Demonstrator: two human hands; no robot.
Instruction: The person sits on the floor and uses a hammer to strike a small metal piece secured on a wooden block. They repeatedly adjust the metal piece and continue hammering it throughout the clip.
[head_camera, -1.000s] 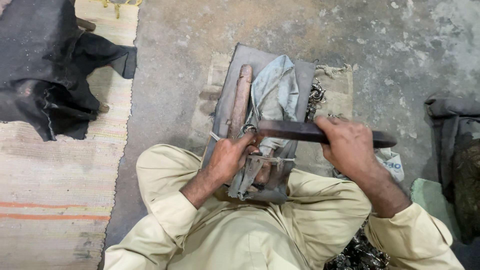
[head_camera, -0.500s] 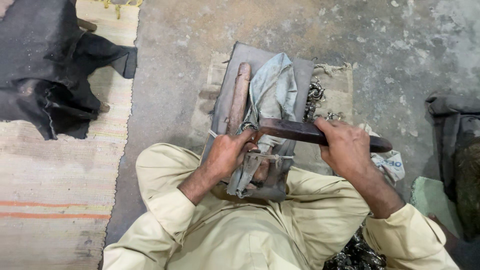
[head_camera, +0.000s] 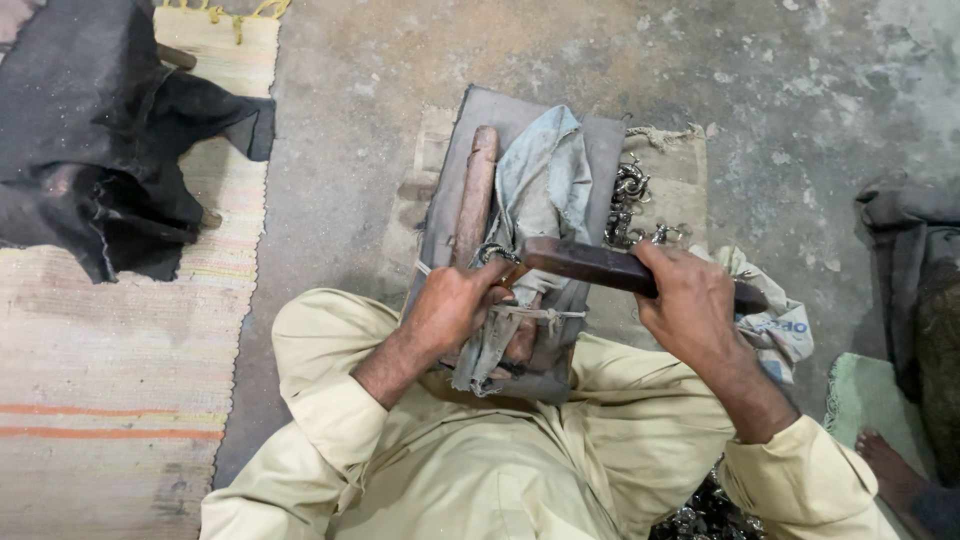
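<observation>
I sit on the floor in pale yellow clothes, a grey work block (head_camera: 600, 150) wrapped in blue-grey cloth (head_camera: 545, 180) between my knees. My right hand (head_camera: 690, 300) grips a dark, heavy bar-like hammer (head_camera: 590, 265), its end over the block's middle. My left hand (head_camera: 455, 305) pinches a small metal chain link (head_camera: 497, 255) against the block, just under the hammer's end. A wooden handle (head_camera: 475, 195) lies along the block's left side.
A heap of metal chain links (head_camera: 630, 205) lies on sacking (head_camera: 675, 160) right of the block. Black leather (head_camera: 90, 160) covers a striped mat (head_camera: 110, 400) at left. Another person's bare foot (head_camera: 890, 470) and dark cloth (head_camera: 910, 260) are at right.
The hammer's end has shifted slightly down and left toward my left hand. My left hand stays on the link at the block.
</observation>
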